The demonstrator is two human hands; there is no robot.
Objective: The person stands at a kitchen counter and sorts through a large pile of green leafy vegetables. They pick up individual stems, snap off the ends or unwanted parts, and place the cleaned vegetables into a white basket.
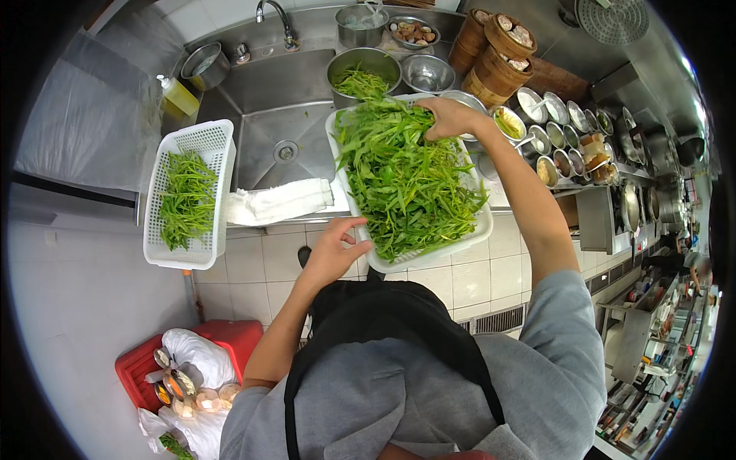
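Note:
A white perforated plastic basket heaped with leafy green vegetables sits at the right of the sink, its near end over the counter edge. My right hand reaches onto the far right part of the heap, fingers at the leaves; whether it grips any is unclear. My left hand is beside the basket's near left corner, thumb and fingers apart, holding nothing. Behind the basket stands a steel pot with more greens. A smaller white basket at the left holds trimmed green stems.
The steel sink with its faucet lies between the baskets. A folded white towel rests on its front edge. Bamboo steamers and several seasoning bowls line the right. A red crate with bags is at lower left.

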